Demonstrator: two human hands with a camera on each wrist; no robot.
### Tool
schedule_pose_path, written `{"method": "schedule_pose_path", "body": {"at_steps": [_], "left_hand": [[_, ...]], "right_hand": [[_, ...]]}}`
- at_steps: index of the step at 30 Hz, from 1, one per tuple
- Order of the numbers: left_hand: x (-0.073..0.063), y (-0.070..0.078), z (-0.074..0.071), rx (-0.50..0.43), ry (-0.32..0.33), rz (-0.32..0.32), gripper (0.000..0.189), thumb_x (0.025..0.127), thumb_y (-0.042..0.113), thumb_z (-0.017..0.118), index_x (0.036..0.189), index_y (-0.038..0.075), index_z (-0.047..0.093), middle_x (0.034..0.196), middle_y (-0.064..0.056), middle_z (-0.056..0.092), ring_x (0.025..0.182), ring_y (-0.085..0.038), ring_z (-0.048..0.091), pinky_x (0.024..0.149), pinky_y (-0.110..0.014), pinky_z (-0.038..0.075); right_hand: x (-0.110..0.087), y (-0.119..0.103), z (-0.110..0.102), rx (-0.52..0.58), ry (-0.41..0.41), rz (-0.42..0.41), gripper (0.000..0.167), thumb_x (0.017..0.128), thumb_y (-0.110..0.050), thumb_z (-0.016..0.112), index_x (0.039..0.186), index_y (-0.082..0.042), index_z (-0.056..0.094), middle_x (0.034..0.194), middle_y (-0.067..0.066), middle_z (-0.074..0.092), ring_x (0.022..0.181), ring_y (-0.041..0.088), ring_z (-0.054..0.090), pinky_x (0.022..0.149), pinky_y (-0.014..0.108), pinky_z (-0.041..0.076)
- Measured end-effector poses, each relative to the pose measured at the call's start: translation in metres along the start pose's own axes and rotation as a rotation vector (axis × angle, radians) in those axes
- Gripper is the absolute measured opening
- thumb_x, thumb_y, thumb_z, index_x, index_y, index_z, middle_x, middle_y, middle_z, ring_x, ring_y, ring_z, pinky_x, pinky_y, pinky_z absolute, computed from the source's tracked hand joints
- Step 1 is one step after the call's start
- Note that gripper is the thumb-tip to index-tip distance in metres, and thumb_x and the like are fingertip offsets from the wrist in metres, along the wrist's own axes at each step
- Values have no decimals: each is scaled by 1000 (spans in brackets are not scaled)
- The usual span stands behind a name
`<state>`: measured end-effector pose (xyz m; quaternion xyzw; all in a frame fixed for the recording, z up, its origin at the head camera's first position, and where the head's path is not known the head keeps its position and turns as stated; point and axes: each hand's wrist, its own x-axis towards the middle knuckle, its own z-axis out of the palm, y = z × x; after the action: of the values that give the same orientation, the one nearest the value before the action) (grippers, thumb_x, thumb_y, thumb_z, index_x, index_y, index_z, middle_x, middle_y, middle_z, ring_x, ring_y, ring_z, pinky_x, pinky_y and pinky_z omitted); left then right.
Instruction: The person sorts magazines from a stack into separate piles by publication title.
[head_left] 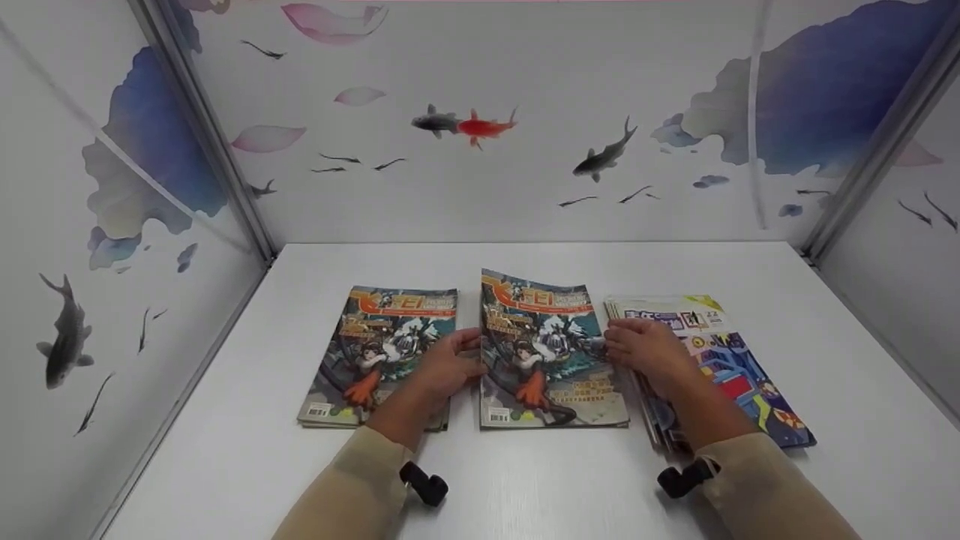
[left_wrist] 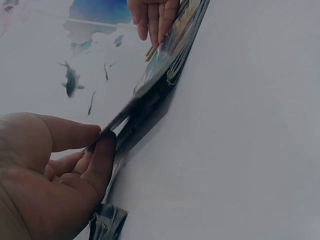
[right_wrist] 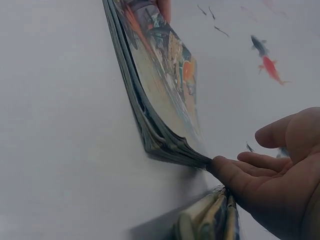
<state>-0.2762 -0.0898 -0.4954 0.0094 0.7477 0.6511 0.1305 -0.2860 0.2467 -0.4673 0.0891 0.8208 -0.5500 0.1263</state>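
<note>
A comic magazine (head_left: 551,352) with a dark illustrated cover stands in the middle of the white table, its left edge slightly raised. My left hand (head_left: 448,364) pinches that edge between thumb and fingers, as the left wrist view shows at the magazine's edge (left_wrist: 120,117). At the opposite side, my right hand (head_left: 652,352) has its fingers fairly straight. One of its fingertips (right_wrist: 220,165) touches the magazine's corner, while another digit stays apart from it. In the right wrist view, the magazine (right_wrist: 160,90) shows several layers along its edge.
A matching comic magazine (head_left: 337,375) lies to the left, partly under my left forearm. On the right is a stack of magazines (head_left: 750,375) with a colourful top cover, partly hidden by my right arm. White panels (head_left: 480,202) painted with fish enclose the table (head_left: 525,487).
</note>
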Motion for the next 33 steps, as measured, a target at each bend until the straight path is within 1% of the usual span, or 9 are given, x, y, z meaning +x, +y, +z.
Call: {"method": "schedule_pose_path", "body": {"at_steps": [3,6,12,17,20,24,27,30,33], "left_hand": [[-1,2,0,-19,0,10,69,91,-12,65,157,4,50,152,-18,58,132,-31,63,101,-36,57],[-3,4,0,-47,-3,9,67,92,-13,61,156,6,51,151,-18,58,127,-29,64,93,-34,57],[-7,9,-2,-85,0,-14,64,94,-13,60,154,9,53,154,-18,55,123,-28,63,85,-34,53],[-6,10,-5,-132,23,-22,68,92,-15,59,155,8,52,156,-18,53,126,-29,61,84,-35,52],[-6,11,-6,-164,32,-19,69,91,-16,59,155,8,52,156,-18,53,127,-28,60,85,-34,54],[-6,11,-7,-181,37,-23,68,91,-16,60,154,8,54,155,-17,54,126,-27,61,85,-32,55],[-5,10,-7,-186,41,-27,66,92,-15,61,153,8,55,156,-17,54,127,-28,62,86,-31,56],[-5,10,-7,-194,39,-29,65,93,-14,61,154,9,55,157,-16,54,131,-28,60,86,-30,55],[-5,9,-8,-199,36,-28,65,95,-12,62,155,9,54,159,-16,53,130,-27,61,86,-29,55]], "right_hand": [[1,0,1,28,-9,-18,60,109,-36,62,161,-8,49,163,18,53,149,31,55,121,44,49],[0,0,1,24,-19,-34,61,110,-36,61,162,-7,46,165,18,50,152,32,51,123,46,47],[0,1,1,17,-27,-52,61,110,-35,60,163,-8,44,166,18,49,152,33,50,125,49,45],[1,1,1,25,-20,-45,58,111,-30,58,163,-8,45,165,18,50,151,32,51,125,48,45],[1,0,1,22,-18,-35,56,111,-29,57,163,-10,46,162,17,54,147,31,56,122,47,48],[1,0,1,17,-9,-40,53,111,-28,58,161,-11,50,156,15,60,134,25,65,114,41,54],[1,1,1,20,-6,-51,53,111,-28,58,160,-10,50,155,14,62,127,21,68,106,35,57],[1,2,0,23,0,-58,53,111,-28,60,159,-10,51,154,14,62,123,19,69,100,31,59],[2,2,0,27,1,-67,53,110,-29,61,159,-10,52,154,15,62,121,19,71,98,30,61]]}}
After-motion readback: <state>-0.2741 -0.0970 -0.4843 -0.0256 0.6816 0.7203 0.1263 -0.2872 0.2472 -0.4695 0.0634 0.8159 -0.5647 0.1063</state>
